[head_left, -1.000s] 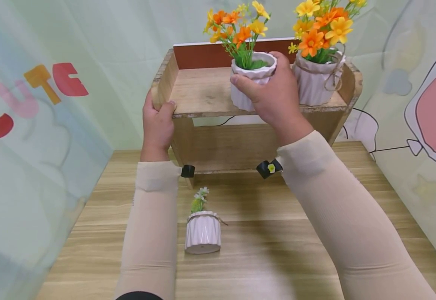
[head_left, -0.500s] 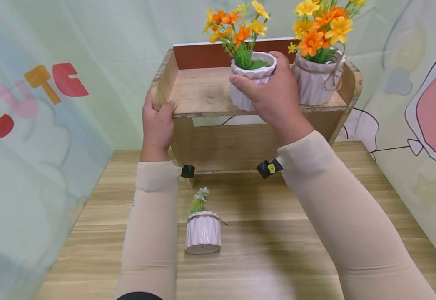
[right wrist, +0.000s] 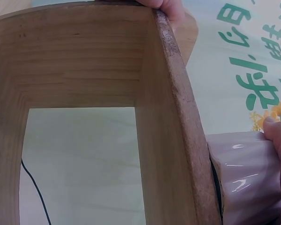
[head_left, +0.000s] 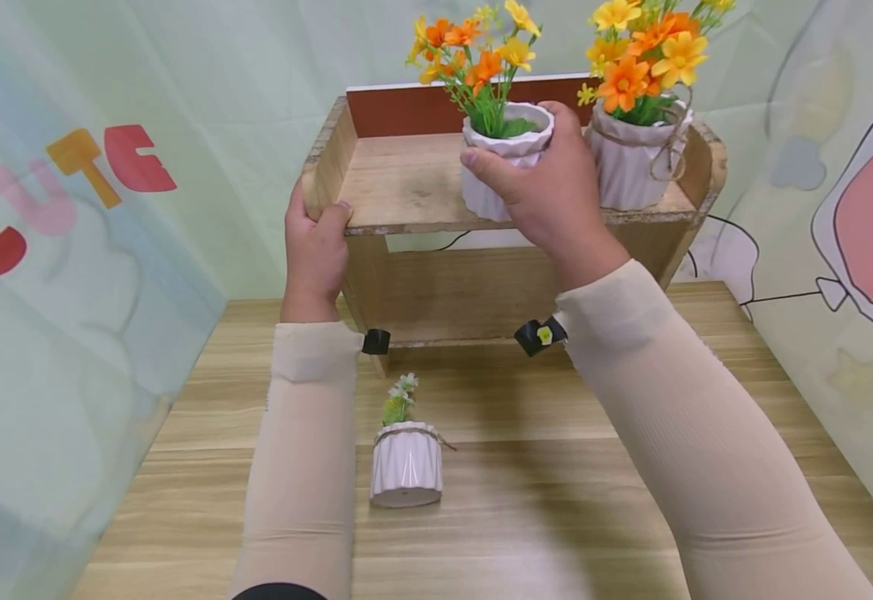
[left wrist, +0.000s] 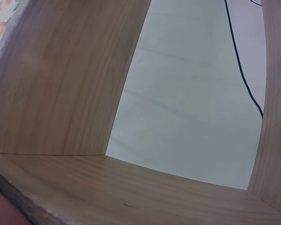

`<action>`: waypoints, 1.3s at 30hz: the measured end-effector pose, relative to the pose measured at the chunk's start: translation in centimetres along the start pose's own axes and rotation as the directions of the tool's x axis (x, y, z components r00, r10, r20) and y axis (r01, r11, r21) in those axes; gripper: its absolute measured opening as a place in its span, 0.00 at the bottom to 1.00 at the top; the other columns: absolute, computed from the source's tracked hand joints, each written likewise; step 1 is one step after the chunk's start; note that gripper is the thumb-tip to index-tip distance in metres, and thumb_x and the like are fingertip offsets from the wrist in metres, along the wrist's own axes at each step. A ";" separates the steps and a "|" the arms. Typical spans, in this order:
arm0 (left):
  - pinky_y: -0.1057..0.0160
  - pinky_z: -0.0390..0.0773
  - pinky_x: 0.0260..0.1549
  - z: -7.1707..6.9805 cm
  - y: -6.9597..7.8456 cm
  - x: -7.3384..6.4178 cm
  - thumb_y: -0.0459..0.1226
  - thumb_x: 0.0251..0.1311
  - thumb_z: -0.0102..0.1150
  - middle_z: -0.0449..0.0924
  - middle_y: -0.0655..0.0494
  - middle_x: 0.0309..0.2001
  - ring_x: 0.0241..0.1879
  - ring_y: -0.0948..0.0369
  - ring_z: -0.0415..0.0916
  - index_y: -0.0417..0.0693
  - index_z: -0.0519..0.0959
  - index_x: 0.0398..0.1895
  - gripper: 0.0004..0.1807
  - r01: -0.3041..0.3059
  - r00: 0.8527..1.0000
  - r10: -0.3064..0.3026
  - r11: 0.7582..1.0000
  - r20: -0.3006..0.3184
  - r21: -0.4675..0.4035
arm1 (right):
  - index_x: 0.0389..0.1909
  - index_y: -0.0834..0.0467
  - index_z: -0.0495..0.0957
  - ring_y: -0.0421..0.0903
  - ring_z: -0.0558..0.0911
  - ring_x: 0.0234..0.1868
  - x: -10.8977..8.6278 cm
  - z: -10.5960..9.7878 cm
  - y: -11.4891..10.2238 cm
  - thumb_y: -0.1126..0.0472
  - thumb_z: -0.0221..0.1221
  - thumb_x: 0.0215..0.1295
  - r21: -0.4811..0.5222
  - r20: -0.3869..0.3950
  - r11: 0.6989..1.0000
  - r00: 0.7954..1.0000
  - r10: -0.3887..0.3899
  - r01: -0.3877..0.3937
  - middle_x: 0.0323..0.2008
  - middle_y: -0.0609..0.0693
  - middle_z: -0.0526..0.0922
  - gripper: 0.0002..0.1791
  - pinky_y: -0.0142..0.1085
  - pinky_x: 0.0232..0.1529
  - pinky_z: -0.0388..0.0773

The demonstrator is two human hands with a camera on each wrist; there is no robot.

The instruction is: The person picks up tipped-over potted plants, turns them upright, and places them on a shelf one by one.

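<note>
My right hand [head_left: 559, 192] holds a white ribbed flower pot [head_left: 484, 187] with orange and yellow flowers at the front of the wooden shelf's top board [head_left: 406, 179]. Thumb in front, the other fingers wrap behind the pot. In the right wrist view, a thin dark gap shows between the pot's base [right wrist: 248, 178] and the board's edge [right wrist: 185, 101]. My left hand [head_left: 316, 254] grips the shelf's left side at the top board, thumb over the front edge. The left wrist view shows mostly the shelf's wooden inside [left wrist: 65, 79], with a bit of finger at the lower left.
A second white pot [head_left: 631, 171] with orange and yellow flowers and a twine bow stands at the top board's right end. On the wood-grain table [head_left: 496, 517], a smaller white pot [head_left: 406, 467] with white flowers sits before the shelf. Printed curtains [head_left: 143, 250] hang around.
</note>
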State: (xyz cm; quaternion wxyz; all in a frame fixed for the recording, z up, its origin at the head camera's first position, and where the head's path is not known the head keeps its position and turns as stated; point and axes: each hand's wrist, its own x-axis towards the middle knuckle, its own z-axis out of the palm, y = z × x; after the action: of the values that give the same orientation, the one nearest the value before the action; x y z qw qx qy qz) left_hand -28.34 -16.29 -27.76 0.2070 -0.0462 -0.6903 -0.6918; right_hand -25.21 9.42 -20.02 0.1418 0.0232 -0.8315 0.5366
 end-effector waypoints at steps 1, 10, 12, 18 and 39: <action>0.57 0.64 0.71 0.0 0.0 0.0 0.37 0.69 0.51 0.67 0.52 0.74 0.70 0.57 0.65 0.59 0.66 0.80 0.34 -0.001 1.000 0.001 1.000 0.000 0.001 | 0.80 0.50 0.55 0.44 0.73 0.64 0.0 0.0 0.0 0.42 0.76 0.59 -0.001 0.002 1.000 1.000 0.003 -0.003 0.70 0.49 0.72 0.55 0.34 0.65 0.72; 0.56 0.63 0.71 0.1 0.1 0.0 0.39 0.70 0.51 0.65 0.53 0.75 0.72 0.56 0.63 0.61 0.64 0.81 0.35 0.015 1.000 -0.014 1.000 0.009 -0.011 | 0.80 0.50 0.55 0.44 0.73 0.64 0.1 -0.2 -0.1 0.42 0.76 0.59 -0.003 0.010 1.000 1.000 0.017 -0.017 0.70 0.50 0.72 0.55 0.35 0.65 0.72; 0.56 0.63 0.71 0.1 0.1 0.0 0.39 0.70 0.51 0.65 0.53 0.75 0.72 0.56 0.63 0.61 0.64 0.80 0.35 0.015 1.000 -0.015 1.000 0.009 -0.011 | 0.80 0.50 0.54 0.44 0.73 0.64 0.1 -0.2 -0.1 0.42 0.75 0.59 -0.008 0.013 1.000 1.000 0.022 -0.022 0.70 0.50 0.72 0.55 0.35 0.66 0.72; 0.57 0.63 0.72 0.0 0.1 0.0 0.39 0.70 0.51 0.65 0.53 0.75 0.72 0.57 0.63 0.60 0.64 0.80 0.34 0.013 1.000 -0.013 1.000 0.005 -0.009 | 0.81 0.49 0.53 0.43 0.72 0.65 0.1 -0.2 -0.2 0.40 0.74 0.60 -0.034 0.026 0.999 0.999 0.031 -0.030 0.71 0.49 0.71 0.55 0.35 0.66 0.71; 0.56 0.62 0.72 0.0 0.1 0.0 0.39 0.70 0.51 0.65 0.53 0.76 0.72 0.57 0.62 0.60 0.64 0.81 0.34 0.020 1.000 -0.020 1.000 0.006 -0.013 | 0.81 0.47 0.53 0.44 0.71 0.66 0.3 -0.3 -0.4 0.41 0.74 0.61 -0.009 0.051 0.998 0.997 0.060 -0.059 0.73 0.49 0.70 0.54 0.37 0.70 0.69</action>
State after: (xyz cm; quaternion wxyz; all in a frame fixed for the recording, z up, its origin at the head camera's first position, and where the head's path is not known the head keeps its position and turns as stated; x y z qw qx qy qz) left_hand -28.28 -16.24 -27.69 0.1978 -0.0427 -0.6869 -0.6980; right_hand -25.33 9.55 -19.46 0.1047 0.0115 -0.8372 0.5367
